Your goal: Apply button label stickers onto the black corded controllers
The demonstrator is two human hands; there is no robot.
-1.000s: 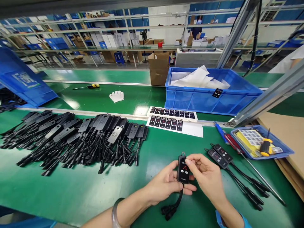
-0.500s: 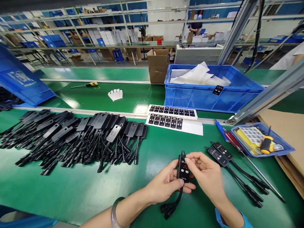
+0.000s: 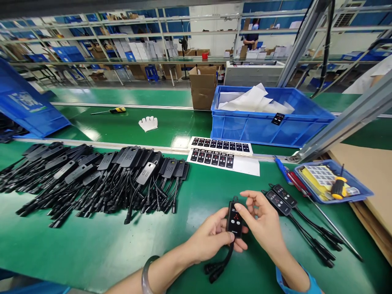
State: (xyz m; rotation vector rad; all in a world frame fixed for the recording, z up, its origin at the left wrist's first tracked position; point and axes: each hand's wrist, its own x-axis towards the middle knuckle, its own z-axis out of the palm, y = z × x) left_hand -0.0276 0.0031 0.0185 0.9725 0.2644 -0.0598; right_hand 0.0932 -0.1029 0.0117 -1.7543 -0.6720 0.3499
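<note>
My left hand [image 3: 211, 232] is closed around a small black controller [image 3: 234, 220], its thumb on the lower edge and its fingers behind. The controller's face carries a black label with red marks and two pale ovals, and a short cable with dark connectors hangs below. My right hand [image 3: 260, 220] has its thumb pressed on the label's upper part, while its fingers are spread apart beside the controller. Two labelled controllers [image 3: 278, 202] lie to the right. Beyond the hands is a sheet of black labels [image 3: 211, 158], with another label sheet [image 3: 222, 145] behind it.
Many unlabelled controllers with cables [image 3: 131, 159] are heaped at left. A blue bin [image 3: 263, 130] holding white paper stands behind the sheets. At right are a small tool tray [image 3: 355, 196] and a long metal rod [image 3: 339, 237]. A glove [image 3: 148, 123] and screwdriver [image 3: 118, 110] lie farther back.
My right thumb has slid from the controller's top edge onto its label, and the right fingers have opened away. My left hand keeps its hold on the controller.
</note>
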